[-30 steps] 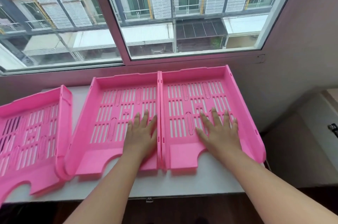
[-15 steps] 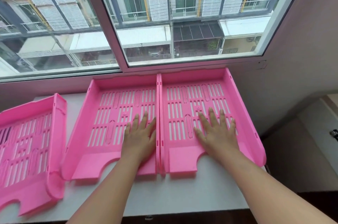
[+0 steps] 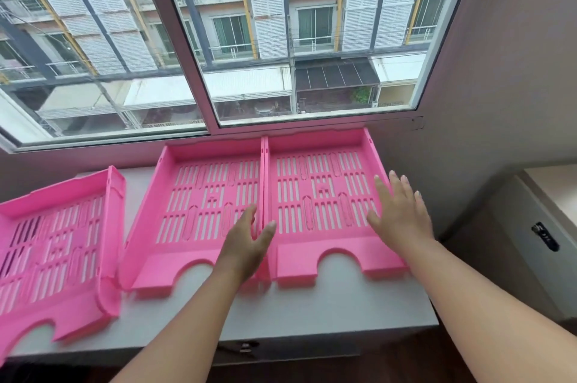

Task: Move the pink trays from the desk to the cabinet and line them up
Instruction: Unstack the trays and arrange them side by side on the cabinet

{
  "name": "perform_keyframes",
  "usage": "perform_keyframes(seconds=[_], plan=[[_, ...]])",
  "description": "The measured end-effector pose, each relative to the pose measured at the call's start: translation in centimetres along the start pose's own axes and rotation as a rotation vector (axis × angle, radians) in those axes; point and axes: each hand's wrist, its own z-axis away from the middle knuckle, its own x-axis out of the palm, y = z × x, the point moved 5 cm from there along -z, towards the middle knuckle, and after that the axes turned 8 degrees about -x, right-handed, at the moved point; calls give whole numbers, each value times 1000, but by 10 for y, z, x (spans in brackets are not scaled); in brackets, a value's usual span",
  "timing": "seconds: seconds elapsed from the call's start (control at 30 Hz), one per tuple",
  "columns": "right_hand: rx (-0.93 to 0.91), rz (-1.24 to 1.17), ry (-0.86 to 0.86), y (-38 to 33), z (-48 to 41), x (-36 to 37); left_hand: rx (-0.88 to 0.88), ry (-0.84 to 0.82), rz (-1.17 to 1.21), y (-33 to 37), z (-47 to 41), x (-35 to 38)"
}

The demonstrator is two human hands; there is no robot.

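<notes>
Three pink slotted trays lie on the white cabinet top (image 3: 312,310) under the window. The middle tray (image 3: 199,195) and the right tray (image 3: 321,192) sit side by side with their walls touching. The left tray (image 3: 53,242) lies apart and skewed, running off the left edge of view. My left hand (image 3: 246,245) hovers open over the seam between the middle and right trays. My right hand (image 3: 399,214) is open over the right tray's right wall, fingers spread. Neither hand holds anything.
A large window (image 3: 218,39) rises straight behind the trays. A grey wall (image 3: 499,86) closes the right side. Lower at the right stands another cabinet with a black lock (image 3: 544,236). A latch (image 3: 245,346) shows on the cabinet front.
Both hands have lifted off the tray floors: the left one turned on edge over the seam, the right one slid to the right wall. The view has tilted and shifted.
</notes>
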Motion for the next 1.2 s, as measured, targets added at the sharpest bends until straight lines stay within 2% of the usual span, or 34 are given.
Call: perform_keyframes(seconds=[0.1, 0.17, 0.3, 0.43, 0.53, 0.7, 0.83, 0.93, 1.07, 1.13, 1.2], plan=[[87, -235, -108, 8, 9, 11, -90, 21, 112, 7, -3, 14], [85, -292, -80, 7, 10, 13, -140, 52, 176, 8, -5, 19], [105, -264, -5, 11, 4, 17, -172, 66, 211, 7, -9, 25], [93, -250, -56, 12, 4, 19, -177, 18, 151, 11, -8, 19], [65, -34, -40, 1, -2, 2, -128, -40, -5, 10, -8, -5], [-138, -65, 88, -83, -16, -28, -58, 145, -145, -13, -8, -84], [-301, -118, 66, -175, -9, -19, -92, 389, -200, -63, 1, -151], [-367, -130, 25, -234, -1, 2, -161, 503, -204, -117, 7, -190], [-324, -62, -120, -284, 4, 42, -327, 455, -125, -196, 0, -219], [-273, 22, -111, -297, 1, 54, -376, 331, -284, -224, -11, -219], [-226, 65, -90, -307, -2, 65, -347, 241, -442, -238, -20, -215]])
